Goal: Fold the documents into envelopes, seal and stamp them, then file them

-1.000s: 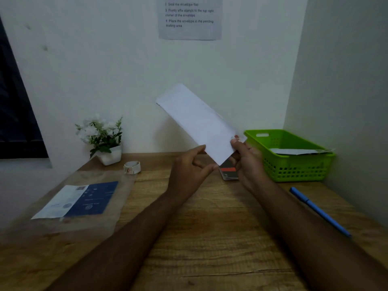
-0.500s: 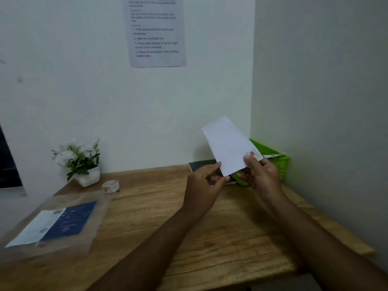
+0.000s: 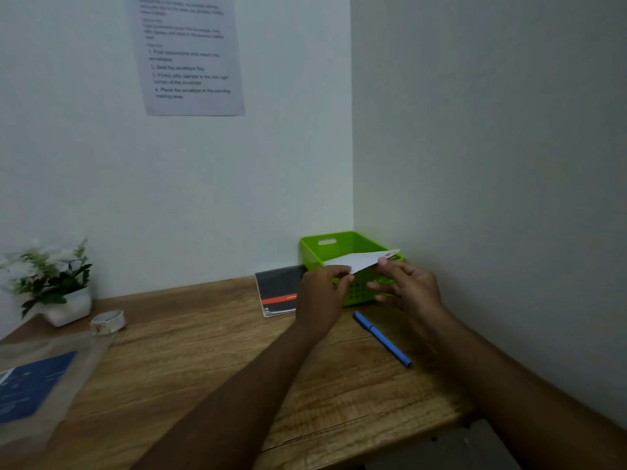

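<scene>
A white envelope lies nearly flat, tilted up to the right, over the front rim of the green basket in the table's back right corner. A small brownish stamp shows at its far right tip. My left hand pinches the envelope's near left corner between thumb and curled fingers. My right hand is just below its right part. The thumb tip touches the lower edge, and the fingers stretch out loosely in front of the basket wall. The inside of the basket is mostly hidden.
A dark notebook with a red band lies left of the basket. A blue pen lies near my right forearm. A tape roll, a potted plant and a plastic sleeve with a blue document sit at left. Walls close the back and right.
The envelope came down from an upright tilt in front of me to nearly flat over the basket rim. My right fingers have loosened from their pinch. My view swung right.
</scene>
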The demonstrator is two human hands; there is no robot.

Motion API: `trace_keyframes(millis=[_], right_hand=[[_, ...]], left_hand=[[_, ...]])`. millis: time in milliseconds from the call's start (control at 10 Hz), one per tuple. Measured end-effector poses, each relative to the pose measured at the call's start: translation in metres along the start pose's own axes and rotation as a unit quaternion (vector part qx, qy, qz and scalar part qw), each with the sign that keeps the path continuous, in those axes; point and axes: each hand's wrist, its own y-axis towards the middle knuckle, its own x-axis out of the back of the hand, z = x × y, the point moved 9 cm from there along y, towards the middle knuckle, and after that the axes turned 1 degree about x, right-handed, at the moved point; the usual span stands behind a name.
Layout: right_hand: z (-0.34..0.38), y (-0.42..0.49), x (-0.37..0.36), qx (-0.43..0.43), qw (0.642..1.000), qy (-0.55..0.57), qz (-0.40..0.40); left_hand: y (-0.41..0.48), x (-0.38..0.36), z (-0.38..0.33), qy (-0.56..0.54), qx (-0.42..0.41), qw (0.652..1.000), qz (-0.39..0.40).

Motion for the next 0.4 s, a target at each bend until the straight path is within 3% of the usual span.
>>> trace_keyframes(millis=[200, 300, 400], right_hand=[[-0.001, 0.003, -0.008, 0.007, 0.997, -0.076, -0.007], [-0.003, 0.002, -0.018, 0.007, 0.993, -0.121, -0.007], [-0.003, -0.005, -0.030, 0.021, 0.990, -0.141, 0.011]], left_hand=[[0.013, -0.028, 0.029, 0.021, 0.092, 0.984, 0.148], [0.000, -0.025, 0.033, 0.052, 0.078, 0.980, 0.176], [-0.005, -0.010, 0.032, 0.052, 0.060, 0.987, 0.136]])
